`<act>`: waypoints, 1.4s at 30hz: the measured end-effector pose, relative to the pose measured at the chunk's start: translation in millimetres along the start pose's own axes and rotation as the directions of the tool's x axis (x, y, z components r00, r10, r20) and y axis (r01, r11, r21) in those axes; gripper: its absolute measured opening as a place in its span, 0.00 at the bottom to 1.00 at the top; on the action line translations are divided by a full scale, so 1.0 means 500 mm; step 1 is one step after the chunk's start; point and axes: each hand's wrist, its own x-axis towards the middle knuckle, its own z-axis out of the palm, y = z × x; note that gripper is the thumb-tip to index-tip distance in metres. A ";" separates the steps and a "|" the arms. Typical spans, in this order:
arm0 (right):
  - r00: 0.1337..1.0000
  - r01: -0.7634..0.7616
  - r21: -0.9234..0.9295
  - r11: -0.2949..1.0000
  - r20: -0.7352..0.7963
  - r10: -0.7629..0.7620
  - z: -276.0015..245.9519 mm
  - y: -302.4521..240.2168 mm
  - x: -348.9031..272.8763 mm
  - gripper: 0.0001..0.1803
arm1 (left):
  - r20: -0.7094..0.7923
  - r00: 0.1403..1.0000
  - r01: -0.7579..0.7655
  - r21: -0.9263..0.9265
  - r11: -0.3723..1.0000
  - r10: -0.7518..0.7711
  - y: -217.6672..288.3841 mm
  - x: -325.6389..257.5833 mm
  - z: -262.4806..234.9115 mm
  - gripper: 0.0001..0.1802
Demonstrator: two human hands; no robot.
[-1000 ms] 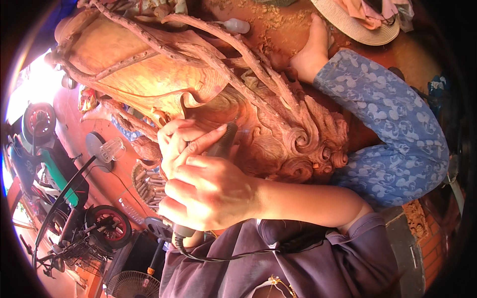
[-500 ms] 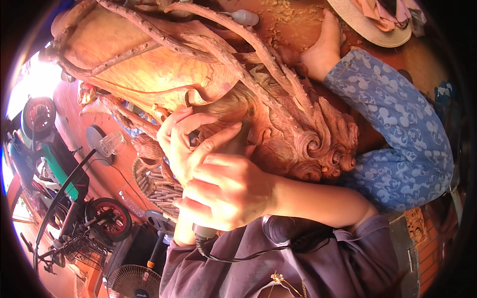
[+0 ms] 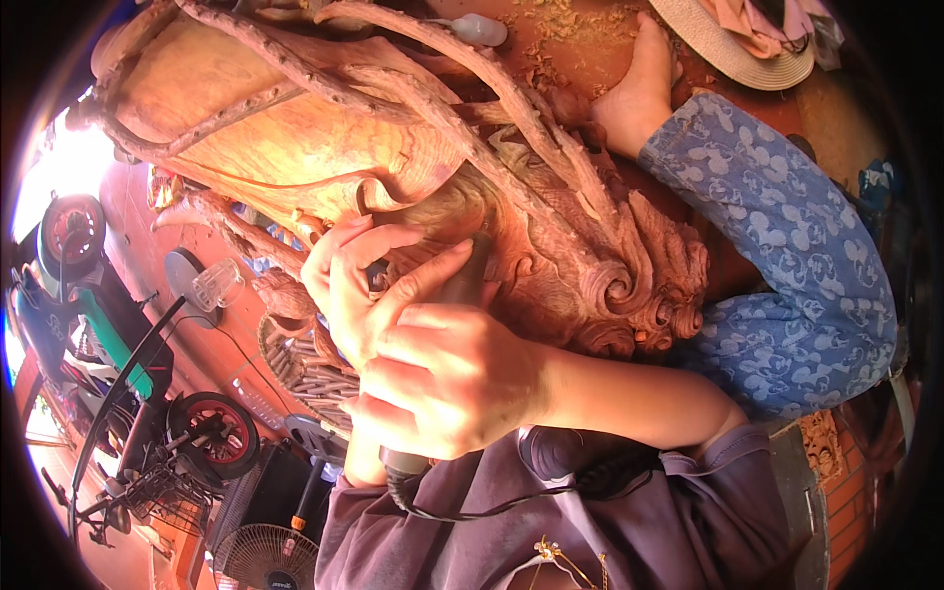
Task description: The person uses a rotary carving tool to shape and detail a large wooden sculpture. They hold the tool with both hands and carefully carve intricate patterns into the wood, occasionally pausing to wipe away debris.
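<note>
My right hand point(image 3: 442, 379) is closed around a corded hand-held power tool, whose grey rear end point(image 3: 403, 462) and black cable point(image 3: 442, 513) show below the fist. My left hand point(image 3: 349, 280) lies just beyond it, fingers bent over the tool's front part, some of it hidden by the right hand. A dark greenish-grey piece point(image 3: 474, 267), seemingly the tool's front, shows by the fingertips against a large wood carving point(image 3: 295, 128). The carving has swirling relief, scrolls and twisting branch-like strands point(image 3: 472, 147). The working tip is hidden.
Wood shavings point(image 3: 580, 25) lie near my bare foot point(image 3: 634, 98). A straw hat point(image 3: 728, 49) rests at far right. To the left are a basket of sticks or tool handles point(image 3: 295, 359), a glass mug point(image 3: 218, 283), a fan point(image 3: 270, 559) and a parked two-wheeler point(image 3: 118, 364).
Both hands and the tool keep nearly the same place and grip. The carving shifts very slightly left and up in the view; the left fingers shift a little too.
</note>
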 end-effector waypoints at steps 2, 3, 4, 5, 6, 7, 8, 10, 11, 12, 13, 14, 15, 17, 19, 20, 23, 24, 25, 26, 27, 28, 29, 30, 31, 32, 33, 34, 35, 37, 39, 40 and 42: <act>1.000 0.007 0.006 1.000 -0.021 -0.007 0.003 0.003 0.002 0.07 | 0.005 1.000 0.025 0.001 1.000 -0.025 -0.002 0.001 0.001 0.22; 1.000 0.010 0.008 1.000 -0.016 -0.010 0.004 0.005 0.002 0.07 | 0.007 1.000 0.023 0.000 1.000 -0.023 -0.003 0.001 0.002 0.22; 1.000 0.011 0.011 1.000 -0.016 -0.011 0.005 0.007 0.003 0.08 | 0.010 0.999 0.031 0.006 1.000 -0.031 -0.003 0.001 0.002 0.22; 1.000 0.004 0.018 1.000 -0.012 -0.003 0.005 0.007 0.003 0.08 | 0.013 0.999 0.038 0.012 0.999 -0.038 -0.003 0.001 0.002 0.22; 1.000 0.017 0.009 1.000 -0.020 -0.017 0.004 0.008 0.003 0.08 | 0.015 0.999 0.045 0.018 0.999 -0.046 -0.003 0.000 0.002 0.22; 1.000 0.022 0.004 1.000 -0.023 -0.021 0.004 0.007 0.003 0.09 | 0.017 0.999 0.046 0.021 0.999 -0.046 -0.002 -0.001 0.001 0.22; 0.999 0.027 0.000 1.000 -0.025 -0.027 0.003 0.005 0.003 0.09 | 0.017 0.999 0.047 0.024 0.999 -0.047 0.000 -0.002 0.000 0.22; 1.000 0.024 -0.002 1.000 -0.006 -0.024 -0.001 0.002 0.001 0.09 | 0.016 0.999 0.047 0.021 0.999 -0.048 0.002 -0.004 -0.002 0.22; 1.000 0.026 -0.003 1.000 -0.007 -0.026 -0.002 0.001 0.000 0.09 | 0.013 0.999 0.046 0.015 0.999 -0.047 0.003 -0.004 -0.002 0.22; 1.000 0.029 0.003 1.000 0.010 -0.029 -0.002 0.001 0.000 0.09 | 0.011 0.999 0.045 0.009 0.999 -0.045 0.004 -0.004 -0.002 0.22; 0.999 0.034 0.008 0.999 0.017 -0.034 -0.002 0.002 -0.001 0.09 | -0.002 0.999 0.048 0.016 0.999 -0.048 0.004 -0.004 0.000 0.22; 0.999 0.038 0.013 0.999 0.023 -0.038 -0.002 0.003 -0.001 0.09 | -0.013 0.999 0.050 0.023 0.998 -0.050 0.004 -0.004 0.001 0.22; 0.999 0.036 0.018 0.999 0.020 -0.037 -0.001 0.004 -0.001 0.09 | -0.024 0.998 0.052 0.030 0.998 -0.051 0.005 -0.005 0.003 0.22; 1.000 0.021 0.040 0.999 0.010 -0.021 0.002 0.004 -0.001 0.10 | -0.020 0.996 0.091 0.039 0.995 -0.090 0.007 -0.007 0.004 0.22; 0.999 0.040 0.033 0.999 -0.022 -0.039 0.004 0.001 -0.002 0.10 | -0.025 0.995 0.095 0.022 0.995 -0.094 0.008 -0.009 0.004 0.22; 0.999 0.044 0.026 0.999 -0.016 -0.044 0.005 0.000 -0.003 0.10 | -0.031 0.996 0.080 0.000 0.997 -0.080 0.007 -0.010 0.002 0.23; 0.998 0.057 -0.011 0.998 0.026 -0.057 0.002 -0.005 -0.009 0.11 | -0.030 0.998 0.048 -0.008 0.999 -0.048 0.003 -0.013 -0.003 0.24; 0.997 0.063 -0.009 0.998 0.034 -0.063 0.003 -0.004 -0.010 0.11 | -0.008 0.999 0.044 -0.001 0.999 -0.044 0.001 -0.013 -0.004 0.24; 0.998 0.064 -0.001 0.998 0.022 -0.064 0.005 -0.003 -0.011 0.10 | -0.012 1.000 0.027 -0.013 1.000 -0.027 -0.001 -0.012 -0.004 0.24; 0.998 0.064 0.006 0.998 0.011 -0.064 0.007 -0.002 -0.011 0.10 | -0.026 0.999 0.036 -0.015 0.999 -0.037 -0.002 -0.012 -0.003 0.24; 0.998 0.061 -0.011 0.998 0.011 -0.061 0.009 -0.002 -0.010 0.08 | -0.031 0.999 0.032 -0.020 0.999 -0.033 -0.003 -0.012 -0.001 0.24; 0.998 0.059 -0.028 0.998 0.011 -0.059 0.011 -0.003 -0.009 0.08 | -0.036 0.999 0.027 -0.024 0.999 -0.028 -0.003 -0.012 0.001 0.23; 0.998 0.056 -0.044 0.997 0.009 -0.056 0.011 -0.006 -0.007 0.08 | -0.064 0.997 0.036 -0.057 0.998 -0.040 -0.001 -0.014 0.001 0.24; 0.998 0.054 -0.041 0.998 0.024 -0.053 0.011 -0.012 -0.005 0.08 | -0.090 0.995 0.045 -0.089 0.995 -0.053 0.002 -0.018 -0.001 0.24; 0.998 0.053 -0.038 0.998 0.038 -0.052 0.009 -0.022 -0.003 0.08 | -0.104 0.991 0.070 -0.117 0.991 -0.083 0.006 -0.021 -0.004 0.25; 0.997 0.053 -0.034 0.998 0.053 -0.051 0.007 -0.031 0.000 0.08 | -0.149 0.989 0.000 -0.081 0.997 -0.012 0.004 -0.024 -0.009 0.26; 0.989 0.100 -0.042 0.994 0.110 -0.095 0.001 -0.042 0.000 0.08 | -0.134 0.990 0.013 -0.128 0.992 -0.030 0.009 -0.031 -0.023 0.25; 0.989 0.117 -0.006 0.993 0.089 -0.116 0.003 -0.052 0.005 0.08 | -0.096 0.993 0.048 -0.180 0.983 -0.067 0.014 -0.039 -0.039 0.25; 0.989 0.114 0.017 0.993 0.088 -0.116 -0.001 -0.063 0.008 0.09 | -0.075 0.993 0.069 -0.237 0.969 -0.089 0.020 -0.047 -0.056 0.23; 0.995 0.081 0.112 0.990 0.048 -0.087 -0.005 -0.076 0.014 0.09 | 0.003 0.999 0.040 -0.193 0.980 -0.040 0.015 -0.053 -0.082 0.21; 0.999 0.040 0.242 0.969 -0.021 -0.036 -0.010 -0.079 0.019 0.10 | -0.029 0.994 0.101 -0.195 0.976 -0.108 0.022 -0.060 -0.088 0.21; 0.995 0.022 0.226 0.974 -0.096 0.000 -0.015 -0.078 0.019 0.10 | -0.071 0.980 0.172 -0.183 0.968 -0.188 0.029 -0.064 -0.080 0.21; 0.999 -0.007 0.129 0.992 -0.037 0.012 -0.054 -0.060 0.006 0.08 | -0.099 0.901 0.373 -0.318 0.871 -0.422 0.051 -0.070 -0.064 0.23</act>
